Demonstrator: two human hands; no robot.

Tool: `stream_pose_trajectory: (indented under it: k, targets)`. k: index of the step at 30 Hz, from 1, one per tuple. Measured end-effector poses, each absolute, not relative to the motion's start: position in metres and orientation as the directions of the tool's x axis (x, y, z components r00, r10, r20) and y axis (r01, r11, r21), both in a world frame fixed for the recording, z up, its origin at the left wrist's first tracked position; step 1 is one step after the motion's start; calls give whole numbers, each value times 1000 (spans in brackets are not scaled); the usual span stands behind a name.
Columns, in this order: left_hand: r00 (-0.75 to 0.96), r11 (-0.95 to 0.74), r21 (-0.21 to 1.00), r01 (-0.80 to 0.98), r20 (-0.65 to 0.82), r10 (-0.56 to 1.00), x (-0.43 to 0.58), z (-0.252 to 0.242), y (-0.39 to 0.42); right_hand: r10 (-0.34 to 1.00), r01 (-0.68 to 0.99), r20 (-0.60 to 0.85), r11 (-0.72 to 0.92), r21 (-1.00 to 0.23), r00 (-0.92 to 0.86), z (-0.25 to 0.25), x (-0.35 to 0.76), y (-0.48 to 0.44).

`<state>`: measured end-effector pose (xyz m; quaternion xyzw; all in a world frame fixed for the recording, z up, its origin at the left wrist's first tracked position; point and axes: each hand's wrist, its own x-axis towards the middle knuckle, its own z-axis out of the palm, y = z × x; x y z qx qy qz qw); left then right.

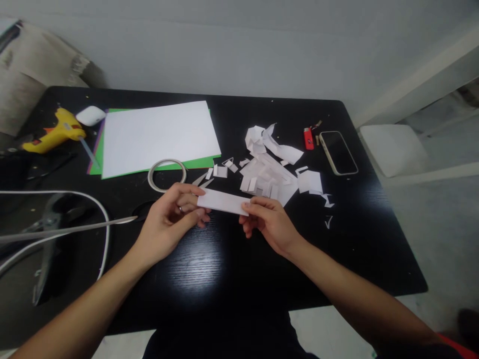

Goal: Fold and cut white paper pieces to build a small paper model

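Note:
A folded strip of white paper (220,201) is held level above the black table, one end in each hand. My left hand (174,214) closes on its left end, fingers behind and thumb below. At the other end, my right hand (267,219) pinches the strip between thumb and fingers. Just beyond it lie a pair of scissors (204,180), partly hidden by my left hand, and a roll of tape (150,179). Cut and crumpled white paper scraps (267,174) are heaped beyond my right hand.
White sheets (157,137) lie over green and other coloured sheets at the back left. A yellow glue gun (62,132) rests by a white rounded object (90,115). A white cable (107,239) loops on the left. A red lighter (308,138) and a phone (339,153) lie right.

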<state>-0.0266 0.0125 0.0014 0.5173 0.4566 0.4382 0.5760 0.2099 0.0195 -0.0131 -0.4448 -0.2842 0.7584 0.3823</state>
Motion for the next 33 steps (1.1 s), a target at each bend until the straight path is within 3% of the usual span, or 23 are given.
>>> stream_pose_trajectory:
  k: [9, 26, 33]
  targets:
    - [185, 121, 990, -74, -106, 977, -27, -1, 9, 832, -329, -444, -543, -772, -332, -14, 207, 16]
    - [78, 126, 992, 4, -126, 989, -19, 1, 5, 852, -344, -422, -514, -786, -310, -15, 206, 14]
    - [71, 173, 975, -139, -165, 984, -20, -2, 8, 895, -309, -343, -425, -851, -286, -15, 206, 11]
